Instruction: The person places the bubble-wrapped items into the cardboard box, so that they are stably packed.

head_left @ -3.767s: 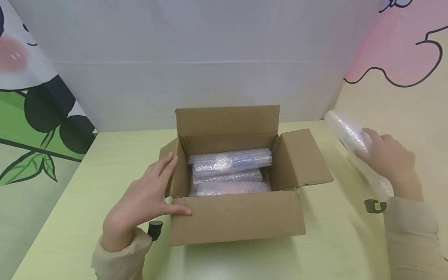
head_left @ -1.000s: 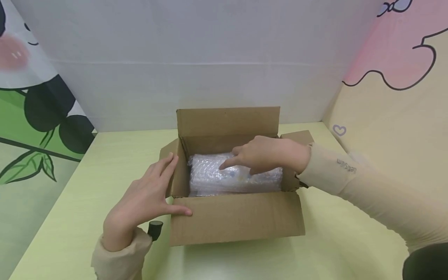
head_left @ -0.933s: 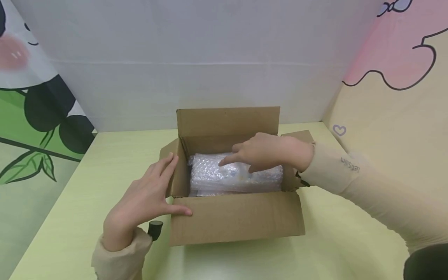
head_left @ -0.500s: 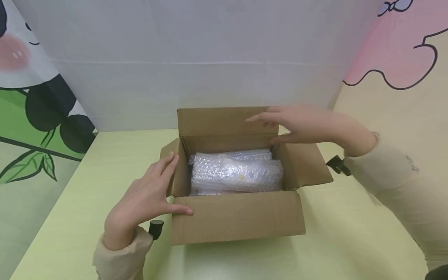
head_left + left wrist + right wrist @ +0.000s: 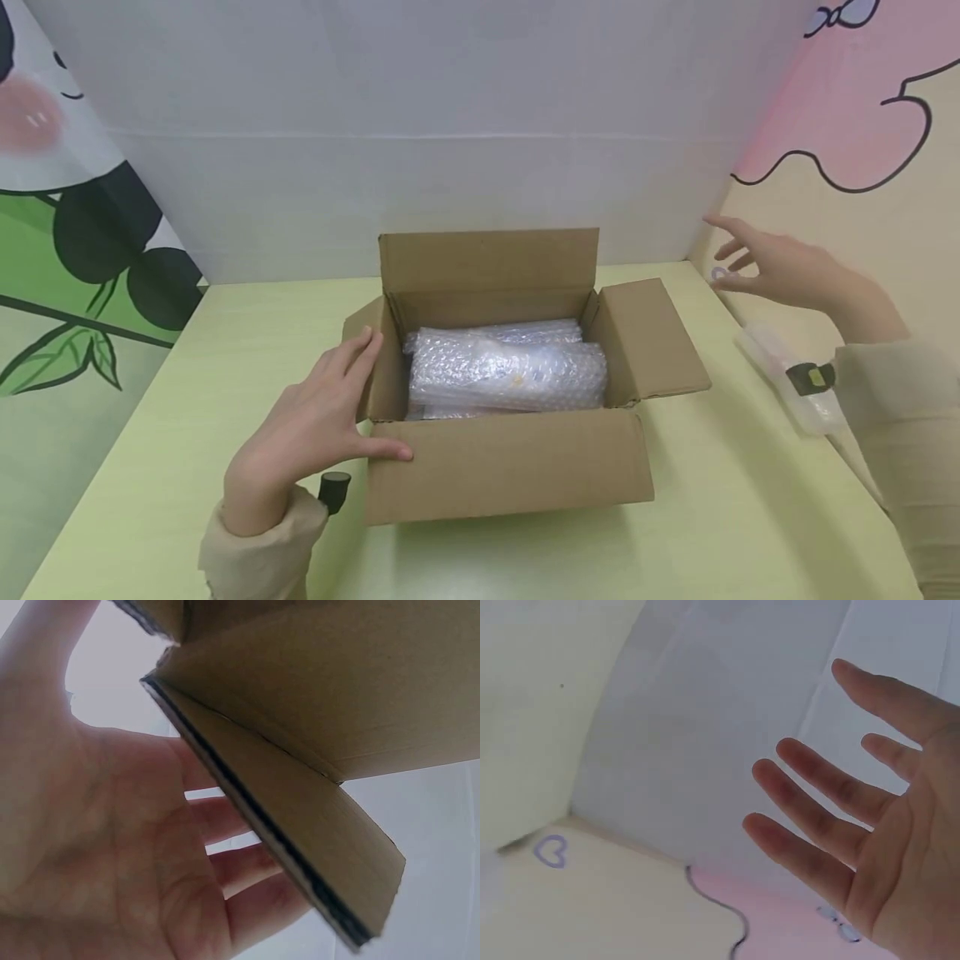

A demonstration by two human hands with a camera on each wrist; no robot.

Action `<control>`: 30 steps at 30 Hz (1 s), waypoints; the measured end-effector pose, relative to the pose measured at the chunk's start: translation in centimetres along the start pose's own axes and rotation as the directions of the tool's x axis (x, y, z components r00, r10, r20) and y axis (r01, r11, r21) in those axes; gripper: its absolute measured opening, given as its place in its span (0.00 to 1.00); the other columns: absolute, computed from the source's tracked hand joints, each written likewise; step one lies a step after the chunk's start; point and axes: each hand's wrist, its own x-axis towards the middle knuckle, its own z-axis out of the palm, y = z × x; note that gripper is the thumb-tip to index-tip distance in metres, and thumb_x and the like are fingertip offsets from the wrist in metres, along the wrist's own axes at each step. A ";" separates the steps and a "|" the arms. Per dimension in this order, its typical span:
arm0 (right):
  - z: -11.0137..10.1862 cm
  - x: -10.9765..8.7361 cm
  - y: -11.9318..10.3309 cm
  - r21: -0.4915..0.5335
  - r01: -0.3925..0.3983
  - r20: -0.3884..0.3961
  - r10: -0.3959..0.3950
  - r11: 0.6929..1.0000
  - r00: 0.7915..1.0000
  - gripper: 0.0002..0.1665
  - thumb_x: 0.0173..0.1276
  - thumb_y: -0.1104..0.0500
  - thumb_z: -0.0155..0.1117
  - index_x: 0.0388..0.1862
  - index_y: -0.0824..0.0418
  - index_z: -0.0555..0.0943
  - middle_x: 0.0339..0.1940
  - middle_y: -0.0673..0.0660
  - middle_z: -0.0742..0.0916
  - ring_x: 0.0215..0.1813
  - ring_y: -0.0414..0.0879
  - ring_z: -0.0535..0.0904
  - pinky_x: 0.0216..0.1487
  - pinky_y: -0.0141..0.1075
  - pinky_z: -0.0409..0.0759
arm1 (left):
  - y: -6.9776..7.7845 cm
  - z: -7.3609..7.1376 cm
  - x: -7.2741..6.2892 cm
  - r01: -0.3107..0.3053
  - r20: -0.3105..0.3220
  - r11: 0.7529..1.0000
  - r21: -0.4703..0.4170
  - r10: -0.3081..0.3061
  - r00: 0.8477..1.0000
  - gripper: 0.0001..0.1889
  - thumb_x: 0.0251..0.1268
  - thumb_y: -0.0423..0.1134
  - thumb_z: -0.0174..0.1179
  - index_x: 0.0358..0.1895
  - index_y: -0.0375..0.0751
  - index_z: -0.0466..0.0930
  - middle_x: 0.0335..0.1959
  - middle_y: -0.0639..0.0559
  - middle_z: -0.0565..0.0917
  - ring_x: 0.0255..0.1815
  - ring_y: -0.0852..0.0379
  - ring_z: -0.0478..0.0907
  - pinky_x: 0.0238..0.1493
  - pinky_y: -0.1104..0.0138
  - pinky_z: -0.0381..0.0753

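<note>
A cardboard box [image 5: 510, 467] stands with its flaps spread in the middle of the table. Inside lie several bubble-wrapped packages; the top one [image 5: 510, 371] is silvery with a small yellow mark. My left hand [image 5: 307, 425] rests against the left side, its thumb on the front flap and its fingers along the left flap [image 5: 277, 810]. Up at the right, my right hand [image 5: 787, 262] hovers above the table with fingers spread and nothing in them, as the right wrist view also shows. Below it another bubble-wrapped roll [image 5: 780, 371] lies at the table's right edge, partly hidden by the wrist camera.
The pale green table [image 5: 240, 367] meets a white backdrop [image 5: 465, 133] behind the box. Painted panels flank it, with green and black shapes on the left and a pink shape [image 5: 855, 108] on the right. The box's right flap [image 5: 656, 337] sticks out sideways.
My right hand had held a bubble-wrapped roll at the right; a package was then laid in the box and pressed. The hand has since lifted away to the right. My left hand stayed put.
</note>
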 end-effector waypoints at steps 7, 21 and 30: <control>4.2 -0.5 7.8 0.109 -0.142 -0.006 0.143 0.984 0.990 0.52 0.71 0.47 0.58 0.79 0.59 0.37 0.63 0.76 0.73 0.63 0.73 0.70 0.58 0.67 0.65 | 0.0 0.0 0.1 0.003 0.003 1.000 0.002 -0.003 1.000 0.70 0.34 0.75 0.67 0.77 0.34 0.47 0.76 0.39 0.55 0.72 0.37 0.60 0.38 0.47 0.80; 9.7 -3.1 15.4 -0.032 -0.392 0.087 0.394 0.919 0.915 0.55 0.65 0.42 0.60 0.71 0.77 0.46 0.63 0.86 0.63 0.61 0.82 0.59 0.52 0.73 0.64 | 0.0 0.1 0.1 0.003 0.004 1.000 0.002 -0.003 1.000 0.69 0.35 0.74 0.68 0.77 0.34 0.47 0.76 0.39 0.54 0.72 0.37 0.59 0.38 0.47 0.81; 12.1 -4.4 17.0 0.007 -0.415 0.125 0.410 0.910 0.903 0.51 0.65 0.45 0.58 0.69 0.79 0.47 0.59 0.88 0.63 0.53 0.80 0.67 0.42 0.69 0.71 | -0.1 0.1 0.1 0.001 0.000 1.000 0.004 -0.001 1.000 0.70 0.34 0.76 0.66 0.77 0.34 0.47 0.76 0.39 0.55 0.71 0.38 0.60 0.38 0.48 0.81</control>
